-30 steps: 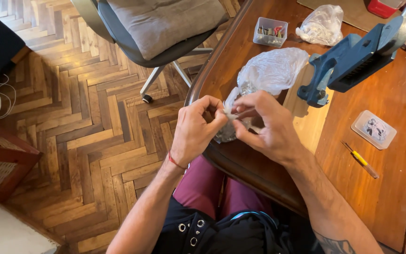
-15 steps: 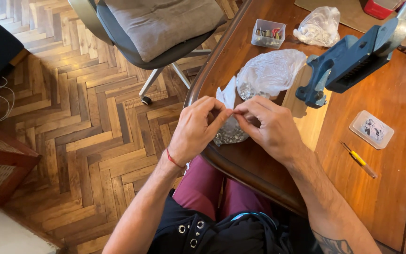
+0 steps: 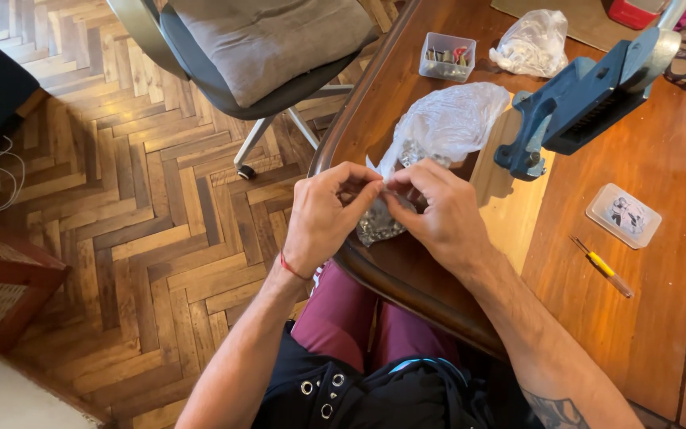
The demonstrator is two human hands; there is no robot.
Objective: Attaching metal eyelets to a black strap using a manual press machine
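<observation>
My left hand point(image 3: 325, 214) and my right hand point(image 3: 438, 214) meet over the rounded edge of a brown wooden table point(image 3: 660, 318). Both pinch a small clear plastic bag point(image 3: 376, 222) that holds small shiny metal parts. The fingertips of the two hands touch at the bag's top, and the bag hangs below them against the table edge. A larger crumpled clear plastic bag point(image 3: 450, 119) lies on the table just beyond my hands.
A blue metal bench tool point(image 3: 589, 99) stands right of the large bag. A small clear box of parts point(image 3: 448, 57), another crumpled bag point(image 3: 533, 44), a flat clear case point(image 3: 623, 216) and a yellow-handled screwdriver point(image 3: 602, 267) lie on the table. A grey-cushioned office chair point(image 3: 263, 48) stands on the parquet floor.
My hands stay together on the small bag. Its white top corner, sticking up half a second ago, is now tucked lower between my fingers.
</observation>
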